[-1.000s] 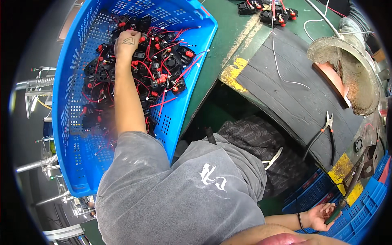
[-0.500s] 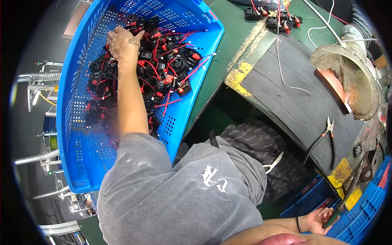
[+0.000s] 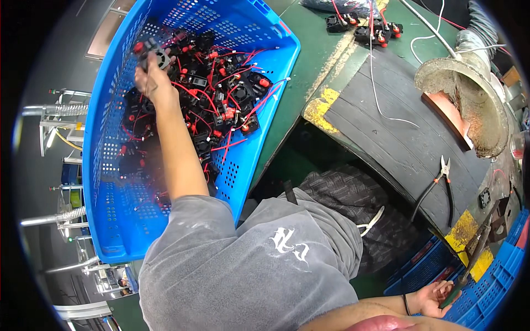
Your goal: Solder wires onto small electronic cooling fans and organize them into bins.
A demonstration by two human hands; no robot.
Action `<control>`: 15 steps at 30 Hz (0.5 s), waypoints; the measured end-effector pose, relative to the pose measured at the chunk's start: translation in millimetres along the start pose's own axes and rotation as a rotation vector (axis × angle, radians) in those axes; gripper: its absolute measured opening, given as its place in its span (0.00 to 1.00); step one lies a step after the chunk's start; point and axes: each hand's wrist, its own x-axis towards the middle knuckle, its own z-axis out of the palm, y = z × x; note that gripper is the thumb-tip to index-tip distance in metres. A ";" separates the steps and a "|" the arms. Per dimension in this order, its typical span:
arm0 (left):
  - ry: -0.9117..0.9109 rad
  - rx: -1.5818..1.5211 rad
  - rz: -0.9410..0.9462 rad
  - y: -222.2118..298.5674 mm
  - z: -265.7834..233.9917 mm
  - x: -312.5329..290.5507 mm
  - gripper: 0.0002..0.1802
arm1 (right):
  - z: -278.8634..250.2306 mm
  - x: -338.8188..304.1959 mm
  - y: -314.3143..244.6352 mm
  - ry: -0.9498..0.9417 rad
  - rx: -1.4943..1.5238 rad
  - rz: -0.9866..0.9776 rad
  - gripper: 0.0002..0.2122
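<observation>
My left hand (image 3: 156, 85) is inside a blue perforated plastic crate (image 3: 182, 234), at its far left side. It grips a small black fan (image 3: 160, 57) with a red part at one end, blurred by motion. Below and beside it lies a heap of similar black fans (image 3: 241, 92) with red and black wires and red plugs. At the lower right, my right hand (image 3: 434, 298) is closed round the dark green handle of a tool with a long metal shaft (image 3: 479, 243). Its shaft points up past the bench edge; the tool's exact kind is unclear.
On the dark bench mat (image 3: 381, 94) lie cutting pliers (image 3: 441, 182) and a thin white wire. A duct hood (image 3: 469, 105) stands at the right. Several fan units (image 3: 378, 33) sit at the far edge. Another blue crate (image 3: 497, 287) is at the lower right.
My left hand has lifted slightly from the heap and now shows a black fan in its grip. The right hand stays with the green-handled tool. The view has shifted a little.
</observation>
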 end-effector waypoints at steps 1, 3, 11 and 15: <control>-0.002 -0.001 0.002 12.1 0.7 -9.5 0.14 | 10.1 -3.0 2.3 0.065 -0.041 -0.042 0.24; 0.009 -0.333 -0.022 26.3 -0.3 -22.2 0.18 | 13.6 -4.8 2.0 0.129 -0.083 -0.086 0.24; -0.436 -0.660 -0.552 44.2 16.1 -105.1 0.19 | 27.4 -13.3 -1.6 -0.022 -0.060 -0.020 0.23; -0.637 -0.642 -0.551 62.8 60.0 -171.6 0.19 | 18.1 -19.8 -20.1 -0.081 -0.002 0.045 0.23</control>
